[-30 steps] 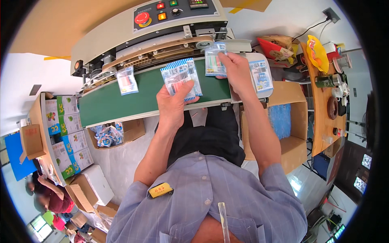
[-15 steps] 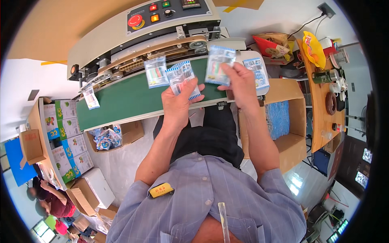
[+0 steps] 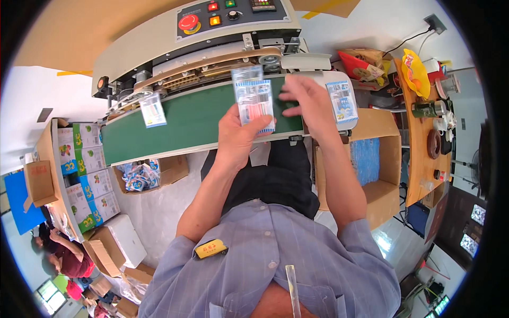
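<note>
My left hand (image 3: 239, 132) grips a small clear-and-blue packet (image 3: 254, 106) between thumb and fingers, with pink and white contents showing through. Just behind it, another packet (image 3: 246, 73) lies over the green conveyor belt (image 3: 191, 131), its far edge by the machine's guide belt; it is blurred. To the right, my right hand (image 3: 313, 103) is raised with its fingers apart and nothing in them. A similar packet (image 3: 342, 100) lies on the white tray (image 3: 347, 124) beside that hand. Farther left on the conveyor rests one more packet (image 3: 154, 111).
The sealing machine (image 3: 127, 58) stands along the far side, with a red stop button (image 3: 188, 23). Below the conveyor's left part is a carton (image 3: 175, 172) of packets. An open carton (image 3: 384, 196) stands at right, near a wooden table (image 3: 413, 180) with jars.
My right hand has let go of its packet, which now sits farther left by the machine. The conveyor packet has travelled left, and the leftmost one is gone from view. My left hand moved slightly right.
</note>
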### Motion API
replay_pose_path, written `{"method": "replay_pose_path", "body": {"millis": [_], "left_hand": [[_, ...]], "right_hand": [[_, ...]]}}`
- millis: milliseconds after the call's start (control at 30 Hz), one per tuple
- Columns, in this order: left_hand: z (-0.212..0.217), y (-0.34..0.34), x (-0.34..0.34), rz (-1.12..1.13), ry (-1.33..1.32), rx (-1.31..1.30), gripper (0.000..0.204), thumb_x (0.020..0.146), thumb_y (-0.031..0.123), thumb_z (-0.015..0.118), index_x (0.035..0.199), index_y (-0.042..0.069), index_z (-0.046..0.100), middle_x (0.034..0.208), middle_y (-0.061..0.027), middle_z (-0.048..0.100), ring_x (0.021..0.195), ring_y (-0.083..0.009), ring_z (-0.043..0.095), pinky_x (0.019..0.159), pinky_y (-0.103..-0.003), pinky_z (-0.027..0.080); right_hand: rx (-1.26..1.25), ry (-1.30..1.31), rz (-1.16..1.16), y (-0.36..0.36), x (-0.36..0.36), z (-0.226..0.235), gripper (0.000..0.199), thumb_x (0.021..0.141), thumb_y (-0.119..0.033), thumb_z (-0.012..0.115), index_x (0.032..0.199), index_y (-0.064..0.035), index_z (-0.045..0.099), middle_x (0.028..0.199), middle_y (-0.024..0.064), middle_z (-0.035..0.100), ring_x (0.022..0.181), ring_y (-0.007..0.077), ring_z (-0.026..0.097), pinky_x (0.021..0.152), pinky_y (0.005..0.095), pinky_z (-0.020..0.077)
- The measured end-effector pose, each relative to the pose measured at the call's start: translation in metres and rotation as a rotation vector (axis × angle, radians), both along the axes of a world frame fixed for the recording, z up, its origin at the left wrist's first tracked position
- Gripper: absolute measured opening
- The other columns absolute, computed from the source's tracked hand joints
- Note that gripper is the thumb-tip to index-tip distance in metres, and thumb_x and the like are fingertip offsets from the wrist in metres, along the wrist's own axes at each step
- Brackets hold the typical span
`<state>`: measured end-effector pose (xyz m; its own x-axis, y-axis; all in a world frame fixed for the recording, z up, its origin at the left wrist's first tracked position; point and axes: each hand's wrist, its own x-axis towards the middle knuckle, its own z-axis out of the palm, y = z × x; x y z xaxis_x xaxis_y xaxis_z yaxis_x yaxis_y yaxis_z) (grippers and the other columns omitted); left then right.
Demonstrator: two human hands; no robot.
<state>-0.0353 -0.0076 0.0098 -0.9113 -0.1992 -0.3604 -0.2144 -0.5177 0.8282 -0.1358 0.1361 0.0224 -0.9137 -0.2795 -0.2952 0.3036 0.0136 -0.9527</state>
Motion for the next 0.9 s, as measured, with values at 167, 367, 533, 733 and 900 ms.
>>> {"method": "replay_pose_path", "body": {"millis": [167,367,533,733,900], "left_hand": [[0.0,0.021,-0.005,0.009,0.107,-0.145,0.088,0.082,0.005,0.073,0.145,-0.013,0.014,0.103,-0.0173,0.068,0.086,-0.0191,0.069,0.071,-0.031,0.058],[0.01,0.015,0.016,-0.047,-0.07,-0.087,0.067,0.089,0.013,0.069,0.138,-0.012,0.031,0.106,-0.0196,0.066,0.089,-0.0245,0.069,0.069,-0.031,0.059],[0.008,0.018,0.024,-0.064,-0.072,-0.082,0.053,0.091,0.014,0.066,0.131,-0.008,0.04,0.107,-0.0189,0.066,0.088,-0.0234,0.069,0.067,-0.03,0.059],[0.0,0.025,0.039,-0.103,-0.061,-0.048,0.04,0.094,0.011,0.063,0.127,-0.005,0.048,0.107,-0.0174,0.067,0.089,-0.0223,0.069,0.068,-0.031,0.059],[-0.006,0.046,0.05,-0.338,-0.152,-0.072,0.037,0.094,0.01,0.063,0.125,-0.004,0.049,0.106,-0.0156,0.068,0.09,-0.0216,0.069,0.07,-0.031,0.059]], "right_hand": [[0.049,0.032,0.339,0.014,0.014,-0.01,0.025,0.091,-0.024,0.065,0.101,-0.0014,0.069,0.082,0.002,0.068,0.074,0.0083,0.065,0.062,0.0256,0.0561],[0.071,-0.029,0.001,0.016,-0.019,-0.01,0.026,0.091,-0.024,0.064,0.1,0.0002,0.068,0.087,0.0042,0.068,0.075,0.0095,0.064,0.057,0.0248,0.0557],[0.109,-0.044,0.184,-0.008,-0.033,-0.016,0.027,0.091,-0.023,0.064,0.1,0.0018,0.068,0.088,0.0055,0.067,0.077,0.0107,0.064,0.059,0.0263,0.0564],[0.06,0.091,0.131,0.012,0.008,-0.014,0.032,0.093,-0.023,0.063,0.115,0.0008,0.062,0.091,0.0049,0.067,0.079,0.0122,0.064,0.063,0.0273,0.0563],[0.218,0.298,-0.373,0.154,0.038,-0.004,0.024,0.094,-0.019,0.062,0.111,-0.0027,0.063,0.088,0.0024,0.066,0.078,0.0092,0.063,0.064,0.0237,0.0511]]}}
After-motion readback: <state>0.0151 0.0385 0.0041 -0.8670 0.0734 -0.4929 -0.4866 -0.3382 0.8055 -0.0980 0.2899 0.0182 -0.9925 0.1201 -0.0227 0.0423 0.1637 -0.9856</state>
